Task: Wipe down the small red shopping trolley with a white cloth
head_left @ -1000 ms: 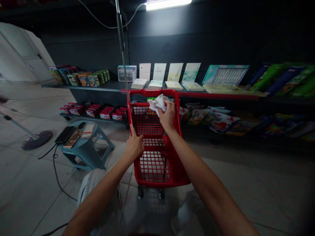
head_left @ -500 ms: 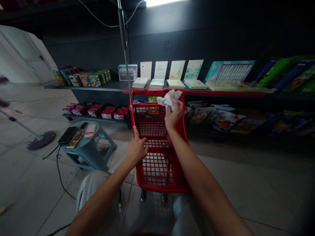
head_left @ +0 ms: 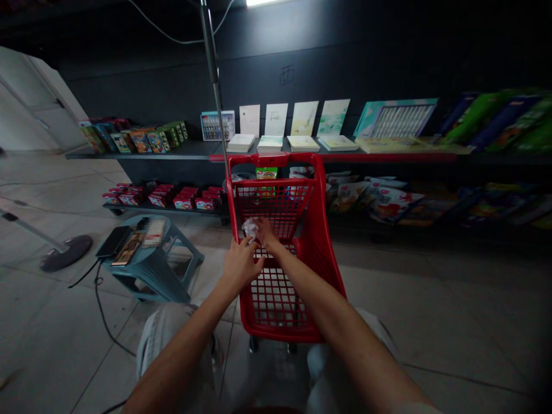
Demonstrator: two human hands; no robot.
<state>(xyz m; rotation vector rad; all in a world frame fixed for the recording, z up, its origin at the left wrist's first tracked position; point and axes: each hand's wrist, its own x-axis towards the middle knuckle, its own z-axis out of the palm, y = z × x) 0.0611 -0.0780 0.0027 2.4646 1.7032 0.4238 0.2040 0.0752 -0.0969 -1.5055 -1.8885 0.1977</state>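
Note:
A small red shopping cart [head_left: 321,241] stands on the floor right in front of me. My left hand [head_left: 239,265] grips the cart's left rim. My right hand [head_left: 264,231] reaches down inside the basket, closed on a crumpled white cloth [head_left: 250,228] pressed against the mesh of the far wall, close to my left hand. Its fingers are partly hidden behind the cloth.
A teal stool [head_left: 149,259] with a phone and a book stands at the left, a cable trailing beside it. Behind the cart run dark shelves [head_left: 181,152] with boxes, books and packets. A metal pole [head_left: 213,75] rises behind the cart. A fan base [head_left: 64,251] sits far left.
My right hand has dropped with the cloth from the cart's top rim down into the basket, near my left hand. The left hand stays on the rim.

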